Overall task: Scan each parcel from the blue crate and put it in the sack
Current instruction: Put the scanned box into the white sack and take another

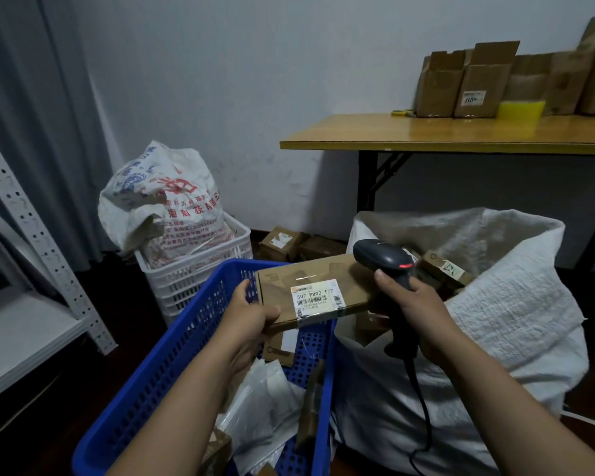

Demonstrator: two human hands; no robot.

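While open, sack (516,324) with parcels (444,269)

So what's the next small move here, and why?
Probably tilt the scanner down onto the label and scan. The left hand holds the parcel over the blue crate, label up; the right hand grips the scanner beside it, its red light on. Whether it has read yet, I cannot tell; the sack comes after.
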